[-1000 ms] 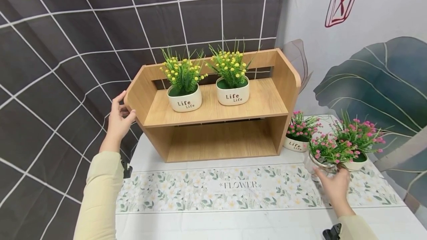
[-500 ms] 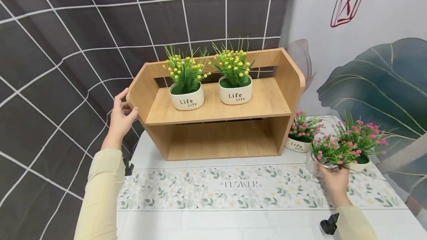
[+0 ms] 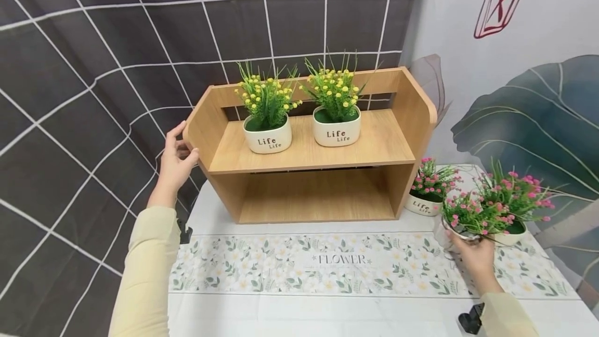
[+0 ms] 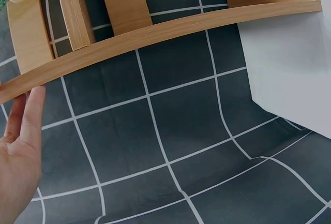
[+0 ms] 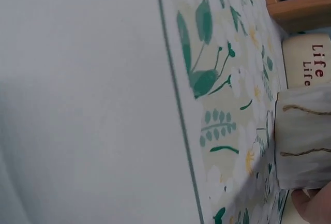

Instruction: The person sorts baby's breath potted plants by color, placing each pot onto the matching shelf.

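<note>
A two-level wooden shelf (image 3: 309,150) stands on the table against a dark grid cloth. Two white "Life" pots with yellow flowers (image 3: 268,137) (image 3: 337,129) sit on its upper board. My left hand (image 3: 175,157) rests on the shelf's left side panel (image 4: 155,32), thumb at the front edge, fingers (image 4: 31,115) straight along the outside. At the right, my right hand (image 3: 460,241) grips the base of a white gold-veined pot (image 5: 302,141) of pink flowers (image 3: 472,215), which stands on the floral runner.
Two more pink-flower pots stand at the right, a "Life" pot (image 3: 421,204) beside the shelf and another (image 3: 512,233) behind the held one. A floral "FLOWER" runner (image 3: 337,264) crosses the white table (image 3: 304,316). A leaf-print hanging (image 3: 529,108) covers the right wall.
My right hand has moved in under the pink flowers and closed round the veined pot's base. The left hand stays on the shelf's side panel.
</note>
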Demonstrator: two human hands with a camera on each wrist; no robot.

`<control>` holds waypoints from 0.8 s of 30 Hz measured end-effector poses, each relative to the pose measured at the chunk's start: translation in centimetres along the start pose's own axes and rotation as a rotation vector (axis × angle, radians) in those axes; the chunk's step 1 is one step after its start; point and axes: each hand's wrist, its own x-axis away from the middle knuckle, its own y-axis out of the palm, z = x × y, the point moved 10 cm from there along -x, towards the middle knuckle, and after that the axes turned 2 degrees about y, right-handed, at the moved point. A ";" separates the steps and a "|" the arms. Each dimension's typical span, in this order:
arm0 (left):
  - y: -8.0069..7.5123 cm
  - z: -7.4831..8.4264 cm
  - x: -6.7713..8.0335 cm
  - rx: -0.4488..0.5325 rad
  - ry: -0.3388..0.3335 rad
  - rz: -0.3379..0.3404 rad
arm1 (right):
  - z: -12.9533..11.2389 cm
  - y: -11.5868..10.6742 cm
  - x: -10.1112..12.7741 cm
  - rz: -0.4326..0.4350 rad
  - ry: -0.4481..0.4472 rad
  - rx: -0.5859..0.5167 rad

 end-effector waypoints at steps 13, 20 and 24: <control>0.0 -0.4 -0.2 0.006 0.005 -0.010 | 0.7 -0.6 1.0 -0.024 0.144 0.251; -0.2 -0.2 -0.1 0.000 -0.004 -0.001 | -0.3 -0.2 2.5 -0.036 0.061 0.393; -0.2 -0.2 -0.1 -0.008 -0.004 0.001 | -0.7 0.5 3.5 -0.075 0.021 0.406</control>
